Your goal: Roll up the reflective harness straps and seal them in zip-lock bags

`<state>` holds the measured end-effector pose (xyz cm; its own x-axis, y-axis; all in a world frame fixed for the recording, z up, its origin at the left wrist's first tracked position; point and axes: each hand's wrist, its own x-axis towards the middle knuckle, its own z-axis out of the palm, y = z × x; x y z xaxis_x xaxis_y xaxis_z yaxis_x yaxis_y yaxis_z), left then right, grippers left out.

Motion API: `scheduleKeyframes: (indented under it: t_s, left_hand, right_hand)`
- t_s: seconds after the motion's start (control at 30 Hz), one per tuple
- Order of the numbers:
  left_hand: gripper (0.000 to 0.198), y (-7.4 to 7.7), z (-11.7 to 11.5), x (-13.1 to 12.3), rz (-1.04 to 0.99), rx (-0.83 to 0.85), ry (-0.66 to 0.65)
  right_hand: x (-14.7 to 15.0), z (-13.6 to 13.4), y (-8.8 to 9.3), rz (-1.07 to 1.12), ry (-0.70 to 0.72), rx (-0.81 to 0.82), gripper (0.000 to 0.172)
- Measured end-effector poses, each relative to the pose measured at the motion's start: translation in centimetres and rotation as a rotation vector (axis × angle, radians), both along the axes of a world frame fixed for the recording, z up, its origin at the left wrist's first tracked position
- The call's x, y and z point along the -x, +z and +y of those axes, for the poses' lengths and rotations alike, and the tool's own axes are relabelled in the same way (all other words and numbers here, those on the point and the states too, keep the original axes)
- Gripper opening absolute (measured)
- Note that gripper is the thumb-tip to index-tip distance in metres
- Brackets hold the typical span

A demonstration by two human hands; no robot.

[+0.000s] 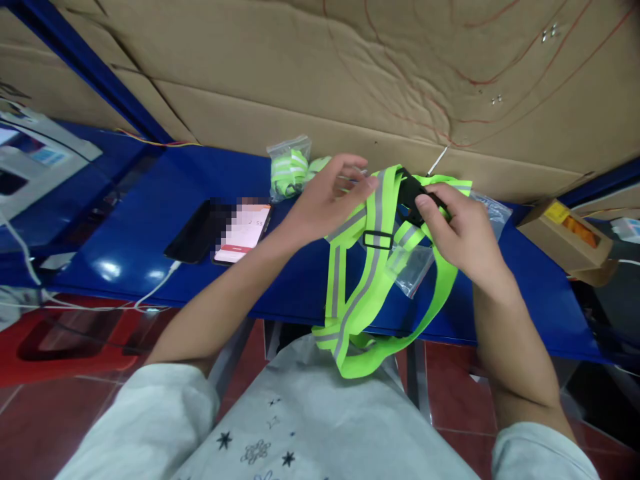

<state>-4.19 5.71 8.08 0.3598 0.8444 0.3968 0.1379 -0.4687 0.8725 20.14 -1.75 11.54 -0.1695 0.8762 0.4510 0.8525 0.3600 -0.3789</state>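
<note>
A neon yellow-green reflective harness (pixel 374 287) with grey stripes hangs in loops over the blue table's front edge. My right hand (pixel 463 230) is closed on its black buckle (pixel 411 195), thumb pressed on top. Beside the strap at the upper left, my left hand (pixel 337 193) has its fingers apart and slightly curled; whether the fingertips touch the strap is hard to see. A black slider (pixel 379 240) sits on one strap. Under the loops lies a clear plastic bag (pixel 413 270). Behind my left hand is a bagged, rolled reflective strap (pixel 290 170).
Two phones lie at the left, a dark phone (pixel 193 230) with a white cable and a lit phone (pixel 244 230). An opened cardboard box (pixel 565 233) stands at the right. A cardboard-covered wall (pixel 280 73) closes off the table's back. A red stool (pixel 75 340) is at lower left.
</note>
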Motion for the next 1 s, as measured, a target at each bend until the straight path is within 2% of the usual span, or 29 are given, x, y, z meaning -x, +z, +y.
scheduleKeyframes:
  t_s: [0.1, 0.2, 0.27, 0.37, 0.5, 0.57, 0.63, 0.83, 0.93, 1.0]
  left_hand:
    - [0.075, 0.6, -1.7, -1.9, 0.058, -0.14, 0.107]
    - [0.065, 2.0, -2.2, -2.2, 0.123, -0.149, 0.101]
    - [0.052, 3.2, -1.7, -1.3, 0.15, -0.075, -0.016]
    - [0.035, 4.8, -0.1, 1.2, 0.167, 0.089, -0.299]
    - [0.03, 5.6, 2.7, 4.1, 0.33, 0.18, -0.519]
    - [0.029, 5.4, 3.7, 4.9, 0.456, 0.202, -0.592]
    - [0.033, 4.9, 4.3, 5.0, 0.508, 0.201, -0.588]
    - [0.052, 2.4, 3.1, 2.3, 0.328, 0.145, -0.465]
    - [0.066, 1.1, 2.6, 0.9, 0.247, 0.032, -0.347]
    - [0.077, 0.3, 2.8, 0.5, 0.217, -0.007, -0.342]
  right_hand:
    - [1.3, -1.4, 2.4, -0.291, -0.07, -0.063, 0.046]
    - [1.8, -2.4, 4.6, -0.427, -0.11, -0.104, 0.043]
    - [1.4, -2.3, 5.8, -0.395, -0.065, -0.12, 0.039]
    - [0.1, -1.4, 6.9, -0.298, 0.037, -0.088, 0.033]
    - [-1.1, 0.3, 6.2, -0.208, 0.114, 0.027, 0.038]
    - [-1.3, 1.0, 5.3, -0.143, 0.171, 0.076, 0.041]
    - [-1.2, 1.7, 4.5, -0.072, 0.217, 0.099, 0.043]
    - [-0.3, 3.4, 2.8, 0.104, 0.172, 0.003, 0.046]
    - [0.2, 3.8, 2.1, 0.142, 0.146, -0.035, 0.046]
    - [0.4, 3.9, 1.6, 0.165, 0.144, -0.025, 0.045]
